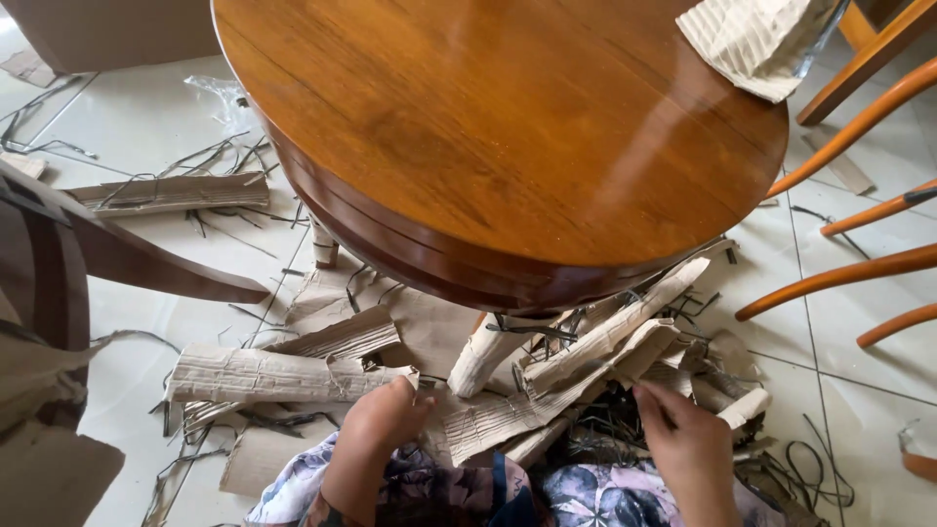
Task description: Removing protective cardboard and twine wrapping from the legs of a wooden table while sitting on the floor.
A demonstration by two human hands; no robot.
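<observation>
The left hand (383, 422) pinched the ribbed edge of a torn corrugated cardboard strip (508, 415), fingers closed on it. The strip lay on the floor at six o'clock below the glossy round wooden table (508, 117), its long axis running from seven toward two o'clock. The right hand (688, 444), fingers curled, touched the tangled black plastic straps (605, 420); its grasp could not be told.

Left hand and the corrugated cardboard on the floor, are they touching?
Touching. The head view shows the left hand with its fingers pressed on the torn edge of the cardboard, no gap between them.
</observation>
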